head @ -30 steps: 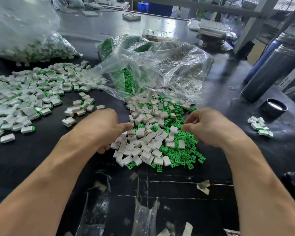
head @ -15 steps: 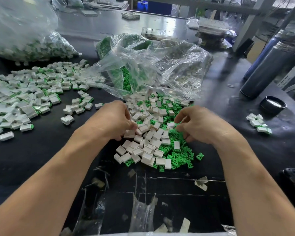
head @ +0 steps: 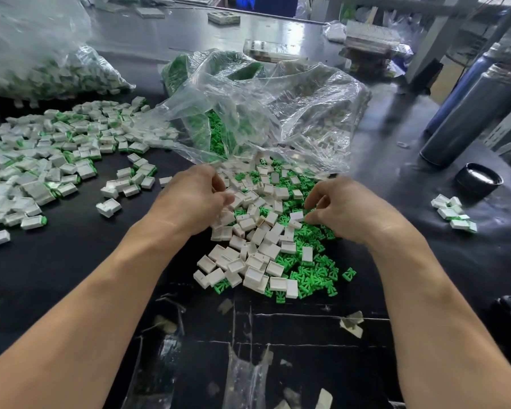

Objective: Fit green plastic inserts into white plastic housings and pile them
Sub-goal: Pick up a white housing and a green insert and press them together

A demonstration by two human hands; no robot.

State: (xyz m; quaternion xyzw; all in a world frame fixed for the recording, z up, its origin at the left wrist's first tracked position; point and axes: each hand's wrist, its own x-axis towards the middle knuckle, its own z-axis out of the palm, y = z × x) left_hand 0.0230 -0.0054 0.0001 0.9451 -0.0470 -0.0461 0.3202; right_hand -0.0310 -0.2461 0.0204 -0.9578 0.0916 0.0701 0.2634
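Observation:
A loose heap of white housings (head: 257, 240) lies mixed with green inserts (head: 313, 270) in front of me, spilling from an open clear bag (head: 266, 113). My left hand (head: 189, 199) sits at the heap's left edge, fingers and thumb curled round a white housing. On the right edge, my right hand (head: 345, 208) has curled fingers whose tips dip into the inserts; what they pinch is hidden. A wide spread of fitted housings with green ends (head: 50, 160) covers the table to the left.
A second clear bag of fitted pieces (head: 42, 69) lies far left. A small cluster of fitted pieces (head: 452, 211) sits at right, near a black lid (head: 478, 180) and two dark cylinders (head: 472, 113). Tape scraps (head: 351, 323) stick to the black table near me.
Both hands have moved forward into the heap, towards the bag's mouth. The left hand shifted right from the heap's edge onto the white housings.

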